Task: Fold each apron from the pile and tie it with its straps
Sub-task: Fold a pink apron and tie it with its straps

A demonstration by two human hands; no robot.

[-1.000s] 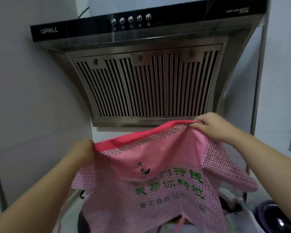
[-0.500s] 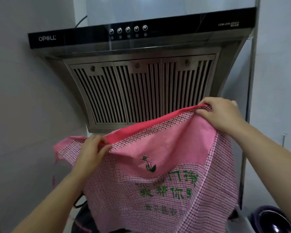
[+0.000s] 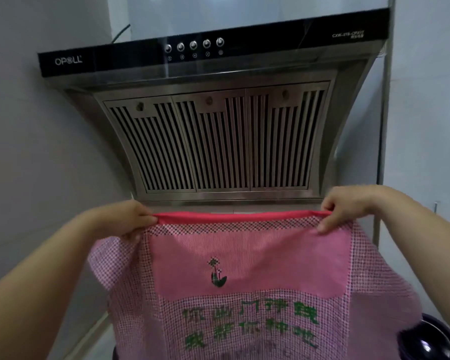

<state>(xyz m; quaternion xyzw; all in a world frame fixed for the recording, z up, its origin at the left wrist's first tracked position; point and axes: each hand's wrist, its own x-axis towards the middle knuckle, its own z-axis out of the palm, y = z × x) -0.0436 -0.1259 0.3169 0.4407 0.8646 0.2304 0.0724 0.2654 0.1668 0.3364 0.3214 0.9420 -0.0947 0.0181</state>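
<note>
A pink checked apron (image 3: 247, 258) with green printed characters and a red top hem hangs spread out in front of me. My left hand (image 3: 125, 219) pinches the hem's left end. My right hand (image 3: 346, 206) pinches the right end. The hem is stretched level between both hands, just below the hood. The apron's lower part runs out of the frame, and the straps and the pile are hidden behind it.
A steel range hood (image 3: 218, 141) with a black control panel fills the wall ahead, close behind the apron. Grey tiled walls (image 3: 37, 165) stand left and right. A dark round pot (image 3: 426, 344) shows at the bottom right.
The apron went from slanted and slack to level and taut. My left hand rose and shifted its grip to the hem's left corner; my right hand came down a little.
</note>
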